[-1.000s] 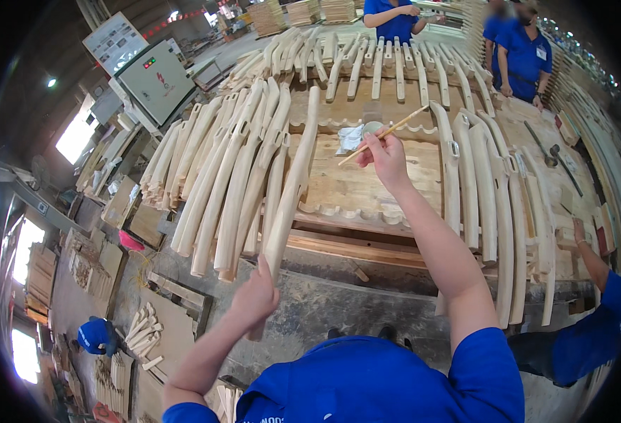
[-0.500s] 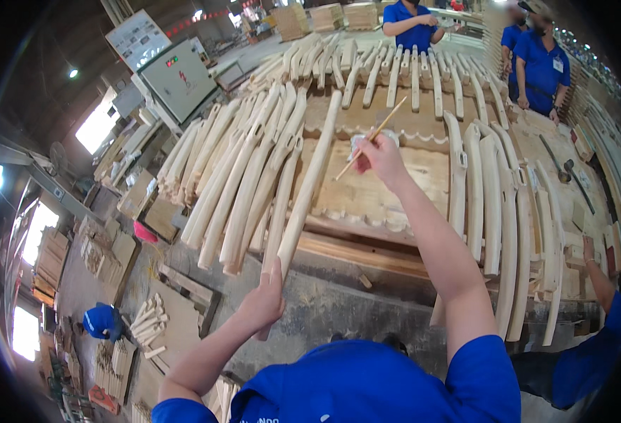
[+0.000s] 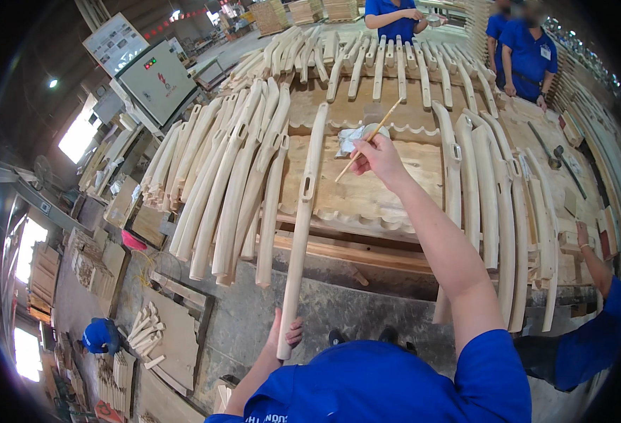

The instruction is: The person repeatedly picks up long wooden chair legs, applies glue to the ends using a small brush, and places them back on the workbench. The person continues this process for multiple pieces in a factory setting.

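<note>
Your left hand (image 3: pixel 290 330) now wraps the lower end of the wooden bar (image 3: pixel 299 247), which overhangs the near edge of the tabletop (image 3: pixel 412 176) and is newly turned slot (image 3: pixel 307 188) upward, exposed beside the stick (image 3: pixel 385 119) your right hand (image 3: pixel 379 161) pinches.

Wood pieces (image 3: pixel 245 187) left and right of rack (image 3: pixel 370 187); cloth (image 3: pixel 348 143) left of container (image 3: pixel 384 131), both beyond right hand (image 3: pixel 379 161)
</note>
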The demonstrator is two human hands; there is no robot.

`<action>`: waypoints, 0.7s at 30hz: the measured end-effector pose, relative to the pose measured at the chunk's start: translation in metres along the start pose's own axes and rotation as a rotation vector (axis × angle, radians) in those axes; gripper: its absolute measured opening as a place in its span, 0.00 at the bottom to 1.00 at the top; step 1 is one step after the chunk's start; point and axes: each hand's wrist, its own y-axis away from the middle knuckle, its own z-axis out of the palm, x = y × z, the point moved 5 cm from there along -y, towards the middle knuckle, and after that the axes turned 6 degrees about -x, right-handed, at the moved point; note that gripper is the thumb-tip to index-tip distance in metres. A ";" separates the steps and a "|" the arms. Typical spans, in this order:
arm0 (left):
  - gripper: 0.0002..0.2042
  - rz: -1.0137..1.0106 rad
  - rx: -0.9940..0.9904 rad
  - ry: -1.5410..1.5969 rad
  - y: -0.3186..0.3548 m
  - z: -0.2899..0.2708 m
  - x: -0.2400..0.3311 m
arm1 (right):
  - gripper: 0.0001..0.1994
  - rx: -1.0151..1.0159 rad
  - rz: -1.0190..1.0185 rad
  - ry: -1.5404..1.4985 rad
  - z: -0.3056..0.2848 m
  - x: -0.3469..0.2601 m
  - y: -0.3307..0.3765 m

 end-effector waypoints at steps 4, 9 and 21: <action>0.32 -0.047 -0.010 -0.156 -0.015 -0.026 0.002 | 0.08 0.006 0.005 0.051 -0.003 0.010 -0.006; 0.34 -0.078 0.020 -0.343 -0.023 -0.043 0.013 | 0.08 0.024 0.047 0.075 -0.002 0.019 -0.008; 0.27 0.033 -0.010 -0.485 -0.028 -0.049 0.020 | 0.08 -0.016 -0.033 0.288 0.058 0.027 -0.018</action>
